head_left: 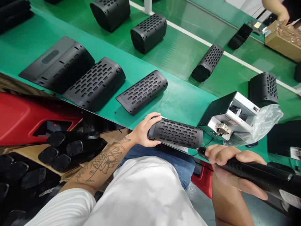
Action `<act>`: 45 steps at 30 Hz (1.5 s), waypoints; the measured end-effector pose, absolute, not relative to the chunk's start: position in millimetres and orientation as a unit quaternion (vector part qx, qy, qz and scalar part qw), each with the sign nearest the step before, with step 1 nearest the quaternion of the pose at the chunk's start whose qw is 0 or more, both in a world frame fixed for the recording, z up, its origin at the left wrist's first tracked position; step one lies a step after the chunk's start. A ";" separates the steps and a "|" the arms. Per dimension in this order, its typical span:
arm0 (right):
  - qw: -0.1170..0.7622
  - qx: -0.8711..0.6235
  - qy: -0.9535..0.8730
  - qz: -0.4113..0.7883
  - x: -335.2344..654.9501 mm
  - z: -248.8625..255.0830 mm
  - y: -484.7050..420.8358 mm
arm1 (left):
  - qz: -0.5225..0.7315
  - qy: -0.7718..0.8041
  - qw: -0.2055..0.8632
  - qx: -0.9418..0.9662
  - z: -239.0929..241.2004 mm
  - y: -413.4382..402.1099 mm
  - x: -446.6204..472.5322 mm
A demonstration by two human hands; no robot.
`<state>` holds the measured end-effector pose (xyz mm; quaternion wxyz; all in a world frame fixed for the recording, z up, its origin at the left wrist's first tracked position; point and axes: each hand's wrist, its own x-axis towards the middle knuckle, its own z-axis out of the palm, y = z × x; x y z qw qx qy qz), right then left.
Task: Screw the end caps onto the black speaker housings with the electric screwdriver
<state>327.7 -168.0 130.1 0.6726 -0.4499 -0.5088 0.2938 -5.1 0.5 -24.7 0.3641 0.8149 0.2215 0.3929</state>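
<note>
My left hand (147, 130) is wrapped round the left end of a black slotted housing (177, 132), which lies on its side at the table's near edge. In my right hand (231, 163) is a black electric screwdriver (256, 175), gripped along its body. Its tip meets the housing's lower right corner, or is very close to it; whether a screw sits there is too small to tell. Just beyond my left hand lies a slotted black cover (143, 92). Behind the screwdriver stands a silver and black screw-feeder-like machine (231, 116), with clear plastic film (268, 122) beside it.
More black covers (96, 84) lie on the green table (181, 100) to the left. Several housings (149, 33) stand on the green surface behind. Boxed black parts (63, 150) and a red bin (30, 119) are below left. A co-worker's hand (283, 15) is near a cardboard box (284, 44).
</note>
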 end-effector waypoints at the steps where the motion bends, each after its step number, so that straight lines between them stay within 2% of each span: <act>1: 0.677 -0.441 -0.513 0.290 329.3 128.9 -169.6 | 0.392 0.224 0.366 0.814 -24.1 0.6 -5.1; 11: 0.694 -0.364 -0.536 0.312 311.1 124.2 -159.1 | 0.430 0.175 0.310 0.829 -21.6 4.5 0.4; 27: 0.698 -0.318 -0.575 0.285 315.5 114.4 -149.5 | 0.429 0.176 0.310 0.830 -21.6 5.2 2.0; 33: 0.684 -0.372 -0.571 0.260 310.6 109.2 -153.5 | 0.404 0.193 0.316 0.837 -20.3 4.9 0.2; 38: 0.710 -0.381 -0.541 0.241 319.4 118.5 -150.9 | 0.411 0.182 0.292 0.844 -16.5 0.7 -3.2; 40: 0.723 -0.408 -0.518 0.205 342.8 127.2 -142.9 | 0.415 0.192 0.286 0.842 -17.3 -2.1 -4.0; 43: 0.780 -0.429 -0.454 0.042 389.2 138.4 -119.8 | 0.411 0.205 0.280 0.843 -17.6 -6.3 -6.3; 45: 0.787 -0.445 -0.426 -0.019 413.1 139.3 -101.3 | 0.392 0.216 0.277 0.851 -13.0 -8.6 -10.0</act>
